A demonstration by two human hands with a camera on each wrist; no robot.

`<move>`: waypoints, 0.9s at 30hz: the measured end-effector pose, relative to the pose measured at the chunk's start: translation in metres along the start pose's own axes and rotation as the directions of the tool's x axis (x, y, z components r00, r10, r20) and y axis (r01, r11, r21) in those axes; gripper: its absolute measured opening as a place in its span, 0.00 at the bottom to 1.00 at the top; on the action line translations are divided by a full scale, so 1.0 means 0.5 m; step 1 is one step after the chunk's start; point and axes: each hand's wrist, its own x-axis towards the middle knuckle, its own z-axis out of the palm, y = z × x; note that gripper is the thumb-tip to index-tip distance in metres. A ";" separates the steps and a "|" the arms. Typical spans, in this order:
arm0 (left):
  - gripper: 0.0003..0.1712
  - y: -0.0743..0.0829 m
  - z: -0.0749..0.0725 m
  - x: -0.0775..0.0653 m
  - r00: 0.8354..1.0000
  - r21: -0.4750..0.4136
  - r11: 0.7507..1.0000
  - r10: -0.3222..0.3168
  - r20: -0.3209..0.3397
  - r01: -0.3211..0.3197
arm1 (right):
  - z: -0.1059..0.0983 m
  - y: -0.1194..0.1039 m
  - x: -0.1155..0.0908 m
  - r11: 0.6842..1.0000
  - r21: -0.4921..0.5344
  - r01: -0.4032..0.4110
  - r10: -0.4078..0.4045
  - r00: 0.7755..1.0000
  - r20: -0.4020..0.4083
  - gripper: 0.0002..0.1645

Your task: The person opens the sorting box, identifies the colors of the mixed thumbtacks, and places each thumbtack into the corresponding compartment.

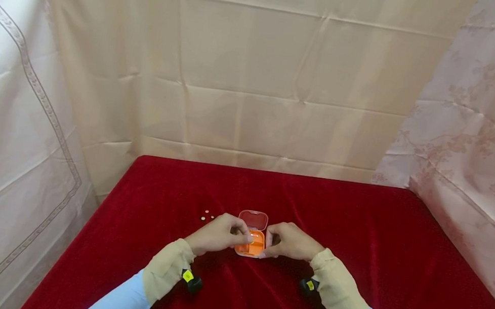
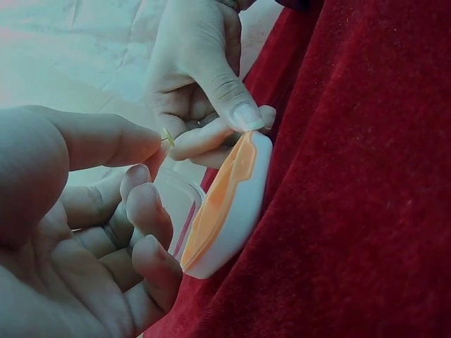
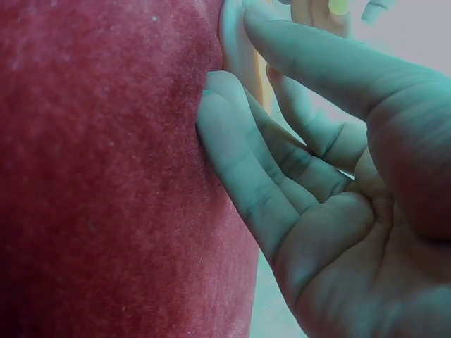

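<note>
An orange pill box (image 1: 250, 248) with a white base and inner compartments sits on the red cloth, its clear lid (image 1: 254, 220) raised at the far side. My left hand (image 1: 223, 234) is over the box's left part, pinching a small yellow disc (image 2: 168, 137) between thumb and forefinger. The disc is close above the orange insert. At the box's right side, my right hand (image 1: 291, 241) grips the rim, thumb on the near edge and fingers along the side. Part of the compartments is hidden behind the left fingers.
Several small pale round pieces (image 1: 203, 218) lie on the red cloth (image 1: 337, 210) just beyond and left of the left hand. Fabric curtains (image 1: 247, 73) hang behind the table and along both sides. Each wrist carries a small black camera.
</note>
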 end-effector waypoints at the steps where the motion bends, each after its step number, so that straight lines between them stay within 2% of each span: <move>1: 0.07 0.000 0.001 0.000 1.000 0.001 1.000 0.004 0.000 -0.004 | 0.000 0.000 0.000 1.000 -0.001 0.002 -0.002 1.000 0.000 0.15; 27: 0.06 -0.007 0.020 0.006 0.999 0.025 0.999 0.036 -0.010 -0.035 | 0.000 0.000 0.000 1.000 -0.016 -0.009 0.009 1.000 0.003 0.15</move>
